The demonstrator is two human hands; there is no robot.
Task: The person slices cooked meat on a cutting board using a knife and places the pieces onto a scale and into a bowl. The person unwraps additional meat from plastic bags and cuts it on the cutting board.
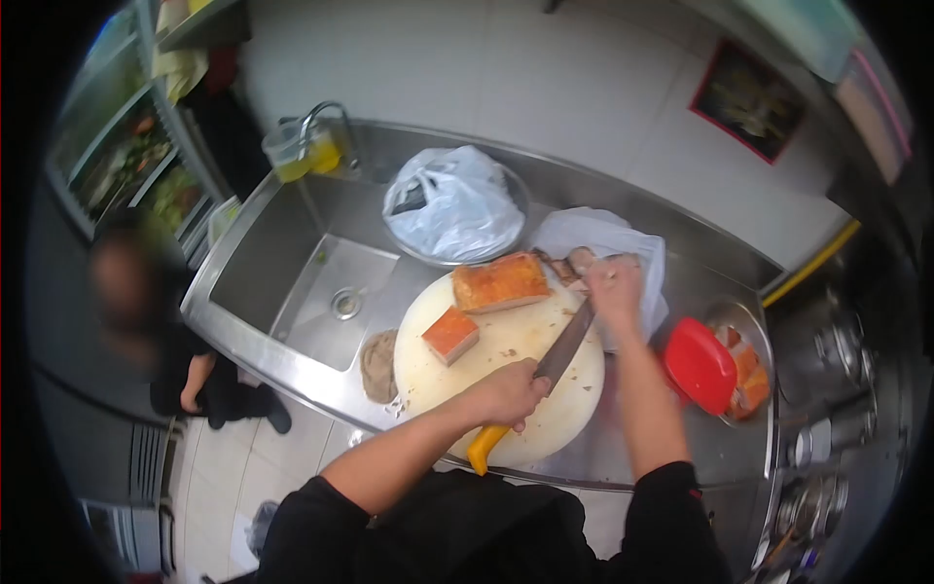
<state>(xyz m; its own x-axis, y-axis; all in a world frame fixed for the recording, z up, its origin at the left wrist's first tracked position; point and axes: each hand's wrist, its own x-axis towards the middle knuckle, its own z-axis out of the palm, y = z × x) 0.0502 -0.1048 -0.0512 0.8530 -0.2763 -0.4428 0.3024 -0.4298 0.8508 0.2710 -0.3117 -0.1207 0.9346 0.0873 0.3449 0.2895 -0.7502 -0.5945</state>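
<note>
My left hand (509,394) is closed round the yellow handle of a large knife (564,348). Its blade lies over a round white cutting board (506,375), pointing up and right. My right hand (617,290) is closed near the blade's tip, at the board's far right edge. Dark and pale meat scraps (574,264) lie beside it; whether its fingers hold one is hidden. On the board are a large slab of orange-brown skinned meat (502,282) and a smaller block (451,335). A white plastic bag (623,234) lies beyond my right hand.
Left is a steel sink (302,302) with a faucet (331,107). A tied white bag (455,202) sits in a metal bowl behind the board. A crumpled cloth (378,366) touches the board. Right, a red scoop-like container (700,366) leans over a bowl of meat pieces (751,384). Another person (195,375) stands left.
</note>
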